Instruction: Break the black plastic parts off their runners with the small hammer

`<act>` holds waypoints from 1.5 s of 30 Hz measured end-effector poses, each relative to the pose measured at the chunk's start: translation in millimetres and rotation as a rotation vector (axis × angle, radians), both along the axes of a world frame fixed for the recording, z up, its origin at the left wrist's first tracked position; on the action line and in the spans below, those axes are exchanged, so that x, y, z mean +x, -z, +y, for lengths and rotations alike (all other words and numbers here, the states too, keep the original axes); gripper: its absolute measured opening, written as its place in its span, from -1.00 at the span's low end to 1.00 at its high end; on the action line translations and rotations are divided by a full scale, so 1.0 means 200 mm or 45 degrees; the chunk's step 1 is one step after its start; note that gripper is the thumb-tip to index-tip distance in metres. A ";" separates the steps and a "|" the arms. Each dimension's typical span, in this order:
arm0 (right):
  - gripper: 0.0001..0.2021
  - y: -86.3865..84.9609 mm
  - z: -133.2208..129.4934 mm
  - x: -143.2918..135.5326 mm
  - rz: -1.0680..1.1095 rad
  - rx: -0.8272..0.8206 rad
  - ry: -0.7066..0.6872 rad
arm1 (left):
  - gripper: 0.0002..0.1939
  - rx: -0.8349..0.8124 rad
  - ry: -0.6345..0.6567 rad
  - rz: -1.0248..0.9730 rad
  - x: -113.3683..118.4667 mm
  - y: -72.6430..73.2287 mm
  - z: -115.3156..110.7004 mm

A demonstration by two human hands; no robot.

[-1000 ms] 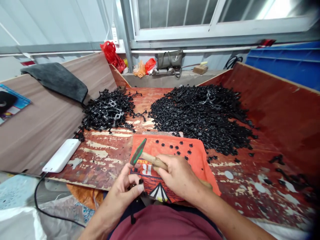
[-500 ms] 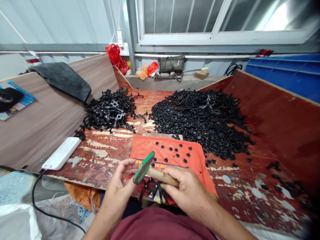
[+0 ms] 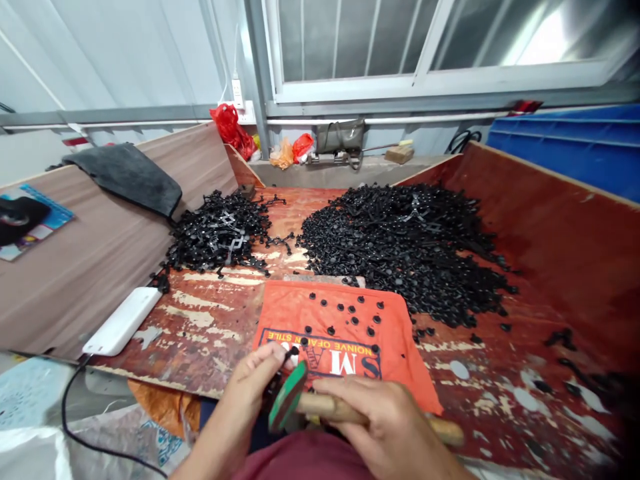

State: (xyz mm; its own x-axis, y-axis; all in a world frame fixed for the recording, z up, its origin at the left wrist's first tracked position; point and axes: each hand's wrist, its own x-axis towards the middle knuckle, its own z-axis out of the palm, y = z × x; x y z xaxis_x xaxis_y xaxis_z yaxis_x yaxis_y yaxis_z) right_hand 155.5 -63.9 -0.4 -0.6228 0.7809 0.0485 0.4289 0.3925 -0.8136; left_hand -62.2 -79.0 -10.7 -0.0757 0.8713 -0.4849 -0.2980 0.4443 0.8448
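My right hand (image 3: 385,415) is wrapped round the wooden handle of a hammer (image 3: 334,407). The hammer's flat green-edged head (image 3: 287,400) points left, close to my left hand (image 3: 253,380). Between the thumb and fingers of that left hand is a black linkage piece (image 3: 291,353), partly hidden by the fingers and the hammer head. Just beyond the hands lies an orange cloth (image 3: 287,303) with printed lettering. Several small black studs (image 3: 355,321) stand spread over it.
A large heap of black parts (image 3: 400,253) covers the right rear of the worn red table (image 3: 200,310). A smaller heap of black linkages (image 3: 220,233) lies at left rear. A white power bank (image 3: 121,321) with a cable rests near the left edge. Wooden boards (image 3: 550,240) flank the table.
My left fingers have closed on the black linkage piece, which was below the hammer. The hammer has come lower and closer to my body, its head tilting down.
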 end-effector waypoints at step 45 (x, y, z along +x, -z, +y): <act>-0.63 -0.02 0.10 0.09 -0.410 0.291 0.280 | -0.69 0.267 0.639 1.474 -0.03 0.10 0.24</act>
